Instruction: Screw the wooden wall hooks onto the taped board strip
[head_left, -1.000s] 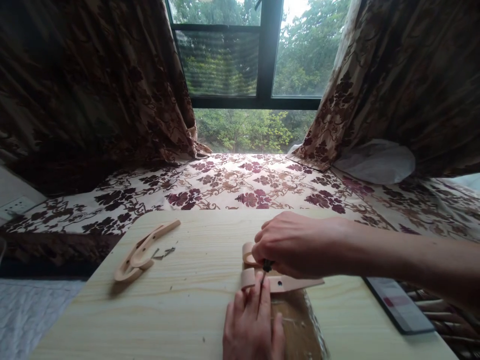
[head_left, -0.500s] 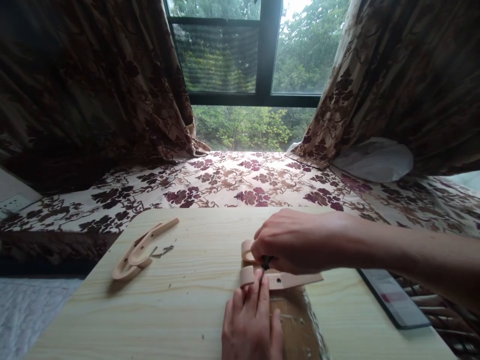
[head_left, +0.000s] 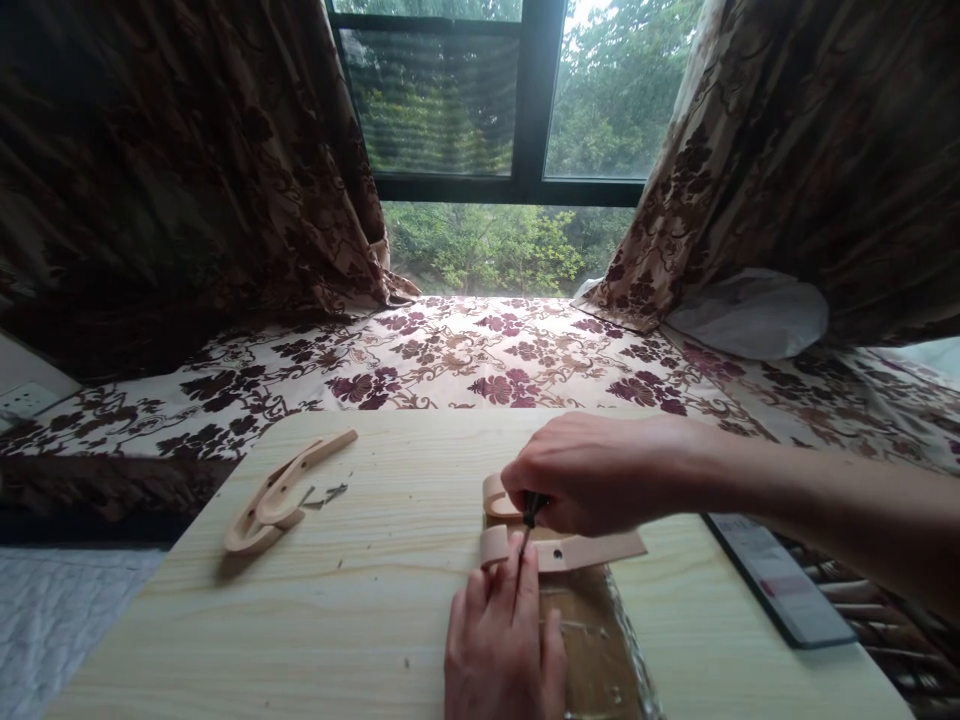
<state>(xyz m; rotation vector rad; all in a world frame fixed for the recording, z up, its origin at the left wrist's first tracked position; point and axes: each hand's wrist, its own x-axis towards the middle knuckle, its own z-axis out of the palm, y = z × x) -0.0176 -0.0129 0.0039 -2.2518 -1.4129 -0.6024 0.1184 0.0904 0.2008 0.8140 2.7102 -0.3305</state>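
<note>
My right hand [head_left: 577, 475] is closed around the dark handle of a screwdriver [head_left: 530, 510]. Its thin shaft points down between the fingertips of my left hand [head_left: 499, 640]. The left fingers are stretched forward and rest on a pale, curled wooden hook [head_left: 585, 551], with the thumb apart. A dark hole shows in this hook; the screwdriver's tip is hidden at my fingers. Just behind lies a second curled hook [head_left: 496, 495], partly covered by my right hand. Under both is a brown board [head_left: 592, 640] with a shiny, ragged right edge.
Two more curved wooden hooks [head_left: 277, 495] lie at the table's left, beside several small screws [head_left: 326, 495]. A phone [head_left: 780, 580] rests near the right edge of the pale table [head_left: 360, 620]. Beyond is a ledge with flowered cloth [head_left: 487, 350], holding a white plastic bag [head_left: 750, 312].
My right hand has tilted slightly, showing more of the screwdriver's handle and shaft. My left hand stays in place on the hook. The view has shifted a little.
</note>
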